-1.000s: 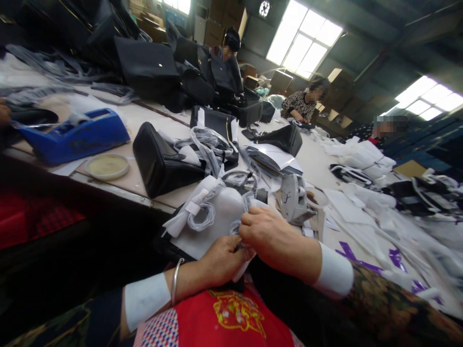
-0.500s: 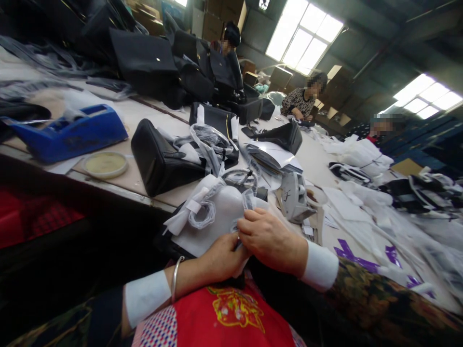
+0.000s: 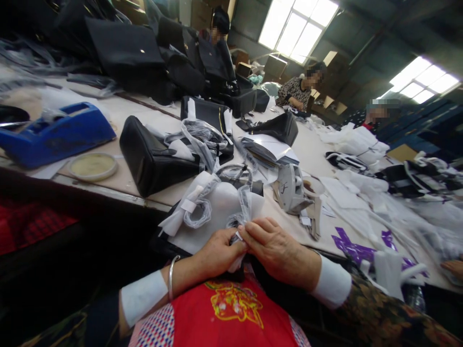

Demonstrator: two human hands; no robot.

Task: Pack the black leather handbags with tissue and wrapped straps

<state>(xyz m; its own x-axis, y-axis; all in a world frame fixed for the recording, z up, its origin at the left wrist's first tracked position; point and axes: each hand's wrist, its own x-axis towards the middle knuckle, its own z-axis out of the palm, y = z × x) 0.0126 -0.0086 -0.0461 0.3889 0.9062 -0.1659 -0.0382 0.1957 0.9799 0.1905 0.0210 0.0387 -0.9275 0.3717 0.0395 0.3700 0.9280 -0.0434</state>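
Note:
A black bag [image 3: 168, 242] lies at the table edge in front of me, with a sheet of white paper [image 3: 213, 226] on it. Wrapped in clear plastic, a coiled strap [image 3: 198, 214] is banded with white at the bag's left side. A second plastic-wrapped strap [image 3: 245, 205] runs down the right side into my fingers. My left hand [image 3: 224, 250] grips its lower part, thumb on top. Against it, my right hand [image 3: 275, 246] pinches at a small white piece [image 3: 238, 235] there. My fingers partly hide the strap's end.
A blue tape dispenser [image 3: 58, 135] and a round dish [image 3: 93, 166] stand at left. Behind my bag are another black bag [image 3: 155, 161] and a grey tape dispenser [image 3: 291, 189]. Purple tape pieces [image 3: 356, 248] lie at right. Several people work farther back.
My right hand has shifted slightly right and down, its fingers now lower on the strap, where the small white piece shows. The view has moved slightly. At the far right edge, another person's hand appears.

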